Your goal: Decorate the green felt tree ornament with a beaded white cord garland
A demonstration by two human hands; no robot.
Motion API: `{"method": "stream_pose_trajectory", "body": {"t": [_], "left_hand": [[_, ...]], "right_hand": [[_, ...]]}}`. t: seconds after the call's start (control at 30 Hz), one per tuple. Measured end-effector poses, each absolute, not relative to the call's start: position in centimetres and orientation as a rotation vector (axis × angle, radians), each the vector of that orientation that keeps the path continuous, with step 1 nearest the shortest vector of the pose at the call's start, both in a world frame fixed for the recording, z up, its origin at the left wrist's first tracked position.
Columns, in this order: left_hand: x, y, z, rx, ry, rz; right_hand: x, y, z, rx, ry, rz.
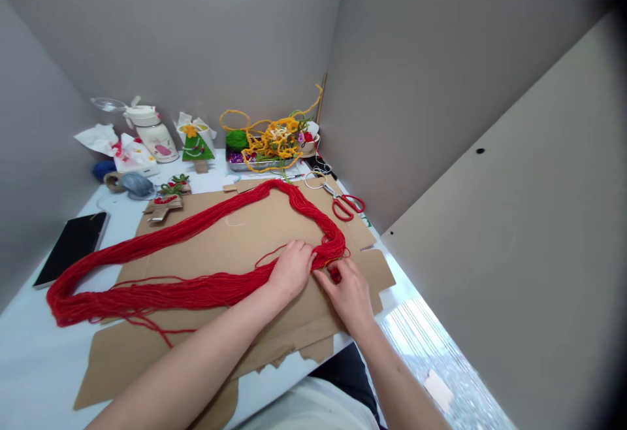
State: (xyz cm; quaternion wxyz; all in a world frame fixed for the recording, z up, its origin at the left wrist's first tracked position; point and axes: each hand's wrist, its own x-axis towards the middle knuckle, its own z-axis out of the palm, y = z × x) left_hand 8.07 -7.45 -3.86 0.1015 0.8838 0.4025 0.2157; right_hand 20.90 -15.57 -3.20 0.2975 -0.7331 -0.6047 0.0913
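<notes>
A large looped skein of red yarn (pixel 196 291) lies stretched across a brown cardboard sheet (pixel 206 244). My left hand (pixel 292 269) rests on its near strand toward the right end, fingers closed over the yarn. Just right of it, my right hand (pixel 351 291) is curled in at the skein's lower right edge, with a small dark red bit of yarn (pixel 335 275) between thumb and fingers. A thin yellowish strand (pixel 333 261) shows beside those fingertips. Loose red ends trail from the skein at lower left and near my left hand.
Red-handled scissors (pixel 344 204) lie at the right. Behind stand a metal tray (pixel 238 166) with yellow yarn, a green felt tree (pixel 197 147) and a white bottle (pixel 154 136). A black tablet (pixel 73 247) lies left. Grey walls close in behind and right.
</notes>
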Motion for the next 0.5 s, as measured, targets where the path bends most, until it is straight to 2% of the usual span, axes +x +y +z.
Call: {"method": "stream_pose_trajectory", "body": {"t": [0.23, 0.4, 0.5], "left_hand": [[8.1, -7.4, -3.8, 2.625, 1.201, 0.601], [8.3, -7.3, -3.8, 2.634, 1.210, 0.592], [8.4, -7.3, -3.7, 2.628, 1.215, 0.585]], "right_hand": [[23.6, -17.5, -3.2, -2.049, -1.617, 0.250], [29.8, -24.2, -3.8, -2.320, -1.644, 0.122], [33.6, -29.1, -5.9, -2.575, -1.672, 0.229]]}}
